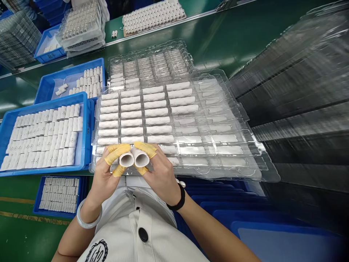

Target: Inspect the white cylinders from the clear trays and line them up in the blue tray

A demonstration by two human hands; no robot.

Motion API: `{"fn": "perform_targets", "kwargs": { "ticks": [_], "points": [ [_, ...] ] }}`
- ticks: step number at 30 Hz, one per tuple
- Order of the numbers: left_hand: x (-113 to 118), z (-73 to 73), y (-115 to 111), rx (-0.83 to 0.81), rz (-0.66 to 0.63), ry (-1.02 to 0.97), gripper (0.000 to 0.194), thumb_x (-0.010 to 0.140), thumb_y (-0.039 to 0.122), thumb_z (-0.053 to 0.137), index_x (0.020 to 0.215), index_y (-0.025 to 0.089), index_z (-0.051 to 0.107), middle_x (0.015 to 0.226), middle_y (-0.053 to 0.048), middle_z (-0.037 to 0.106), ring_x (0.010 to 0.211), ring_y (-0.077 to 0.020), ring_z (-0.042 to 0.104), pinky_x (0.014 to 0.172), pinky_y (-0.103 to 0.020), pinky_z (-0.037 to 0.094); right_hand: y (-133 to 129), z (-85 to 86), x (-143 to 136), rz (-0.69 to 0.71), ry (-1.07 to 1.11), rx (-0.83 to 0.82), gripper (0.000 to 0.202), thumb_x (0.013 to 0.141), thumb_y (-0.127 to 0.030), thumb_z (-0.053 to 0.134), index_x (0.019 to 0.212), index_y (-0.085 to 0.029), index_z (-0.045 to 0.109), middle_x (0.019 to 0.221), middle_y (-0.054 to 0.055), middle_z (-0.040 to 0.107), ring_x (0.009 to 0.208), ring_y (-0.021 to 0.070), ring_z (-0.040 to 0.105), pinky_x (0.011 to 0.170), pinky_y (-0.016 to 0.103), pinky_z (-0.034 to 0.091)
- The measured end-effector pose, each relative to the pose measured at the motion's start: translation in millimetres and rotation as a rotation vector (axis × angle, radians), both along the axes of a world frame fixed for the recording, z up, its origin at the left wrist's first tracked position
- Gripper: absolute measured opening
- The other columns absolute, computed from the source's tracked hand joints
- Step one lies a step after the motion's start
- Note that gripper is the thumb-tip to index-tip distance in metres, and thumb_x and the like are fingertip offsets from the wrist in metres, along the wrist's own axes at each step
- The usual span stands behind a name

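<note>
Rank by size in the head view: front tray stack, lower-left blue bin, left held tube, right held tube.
Front tray stack
Lower-left blue bin
Left held tube, right held tube: look alike

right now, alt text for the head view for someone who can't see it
Left hand and right hand, in yellow finger covers, each pinch a white tube, side by side, by a clear tray of white rolls. Blue bins of white pieces sit to the left.

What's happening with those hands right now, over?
Left hand gripping one white tube; right hand gripping a second tube, side by side. Open ends toward camera. Clear trays of similar tubes just beyond; nothing visible in the way.
</note>
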State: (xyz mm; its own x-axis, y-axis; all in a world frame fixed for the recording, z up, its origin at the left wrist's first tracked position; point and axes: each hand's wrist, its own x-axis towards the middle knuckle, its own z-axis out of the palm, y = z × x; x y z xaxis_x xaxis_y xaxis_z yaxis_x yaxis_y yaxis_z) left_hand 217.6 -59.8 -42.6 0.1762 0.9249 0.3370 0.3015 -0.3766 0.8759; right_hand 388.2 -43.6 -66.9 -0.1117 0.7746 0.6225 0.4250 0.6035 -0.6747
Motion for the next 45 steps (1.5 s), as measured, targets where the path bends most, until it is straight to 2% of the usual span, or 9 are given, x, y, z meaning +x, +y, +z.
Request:
{"fn": "perform_targets", "kwargs": {
  "ticks": [9,13,16,20,23,25,28,32,45],
  "points": [
    [1.2,1.1,-0.9,-0.046,0.036,-0.017,0.043,0.087,0.014,0.066,0.127,0.032,0.066,0.123,-0.008,0.067,0.116,-0.0250,0.058,0.102,-0.042,0.045,-0.7,2.8,2.8,0.031,0.002,-0.026,0.040,0.090,-0.018,0.063,0.130,-0.023,0.057,0.106,0.011,0.071,0.102,0.0259,0.064,0.082,0.043,0.057],
    [0.8,1.4,-1.7,-0.112,0.085,-0.052,0.039,0.082,0.020,0.074,0.120,0.028,0.070,0.117,-0.008,0.070,0.111,-0.0250,0.060,0.099,-0.040,0.046,-1.8,8.4,4.5,0.070,0.074,-0.120,0.029,0.090,-0.022,0.066,0.118,-0.022,0.063,0.102,0.010,0.072,0.097,0.0247,0.064,0.083,0.043,0.056],
    [2.0,5.1,-0.9,-0.324,0.058,-0.204,0.035,0.081,0.029,0.076,0.115,0.023,0.071,0.109,-0.009,0.072,0.102,-0.0238,0.064,0.091,-0.037,0.050,-2.3,18.8,8.7,0.199,0.297,-0.465,0.028,0.084,-0.033,0.074,0.108,-0.022,0.066,0.097,0.007,0.071,0.085,0.0204,0.063,0.076,0.037,0.056],
    [7.3,11.3,2.9,-0.718,-0.002,-0.619,0.042,0.078,0.041,0.078,0.112,0.018,0.068,0.097,-0.008,0.074,0.091,-0.0233,0.069,0.084,-0.036,0.055,0.4,31.5,15.9,0.497,0.854,-1.067,0.046,0.079,-0.046,0.076,0.116,-0.021,0.062,0.077,-0.001,0.065,0.054,0.0096,0.054,0.048,0.023,0.046],
    [12.4,11.9,6.3,-0.918,0.020,-0.840,0.039,0.074,0.039,0.080,0.104,0.016,0.069,0.089,-0.007,0.074,0.089,-0.0236,0.071,0.082,-0.035,0.058,5.2,32.3,16.3,0.623,1.153,-1.308,0.038,0.085,-0.045,0.070,0.110,-0.017,0.065,0.064,-0.004,0.059,0.039,0.0041,0.039,0.036,0.017,0.036],
    [15.1,10.9,8.2,-0.986,0.058,-0.937,0.029,0.078,0.034,0.076,0.098,0.015,0.069,0.088,-0.007,0.073,0.088,-0.0221,0.071,0.080,-0.033,0.059,8.4,30.0,13.5,0.633,1.295,-1.391,0.030,0.087,-0.042,0.068,0.100,-0.014,0.068,0.065,-0.002,0.060,0.041,0.0036,0.040,0.034,0.014,0.036],
    [17.9,10.9,11.2,-1.078,0.120,-1.039,0.017,0.088,0.025,0.065,0.099,0.013,0.069,0.090,-0.008,0.073,0.081,-0.0161,0.071,0.073,-0.025,0.059,11.5,26.7,8.5,0.593,1.445,-1.483,0.022,0.091,-0.035,0.064,0.091,-0.013,0.069,0.066,-0.002,0.060,0.045,0.0031,0.042,0.034,0.009,0.037],
    [20.2,13.5,15.1,-1.137,0.197,-1.121,0.018,0.096,0.017,0.052,0.101,0.011,0.069,0.089,-0.007,0.073,0.074,-0.0094,0.069,0.069,-0.016,0.058,12.4,23.6,5.7,0.538,1.534,-1.521,0.022,0.096,-0.032,0.059,0.088,-0.013,0.067,0.068,-0.002,0.060,0.046,0.0017,0.043,0.035,0.007,0.039],
    [25.4,21.2,21.5,-1.255,0.344,-1.276,0.030,0.102,0.020,0.039,0.094,0.009,0.065,0.082,-0.007,0.066,0.065,-0.0071,0.062,0.063,-0.016,0.057,15.6,24.1,5.1,0.425,1.647,-1.617,0.036,0.105,-0.029,0.039,0.085,-0.011,0.063,0.066,-0.002,0.059,0.045,0.0016,0.048,0.039,0.007,0.046]
  ]
}}
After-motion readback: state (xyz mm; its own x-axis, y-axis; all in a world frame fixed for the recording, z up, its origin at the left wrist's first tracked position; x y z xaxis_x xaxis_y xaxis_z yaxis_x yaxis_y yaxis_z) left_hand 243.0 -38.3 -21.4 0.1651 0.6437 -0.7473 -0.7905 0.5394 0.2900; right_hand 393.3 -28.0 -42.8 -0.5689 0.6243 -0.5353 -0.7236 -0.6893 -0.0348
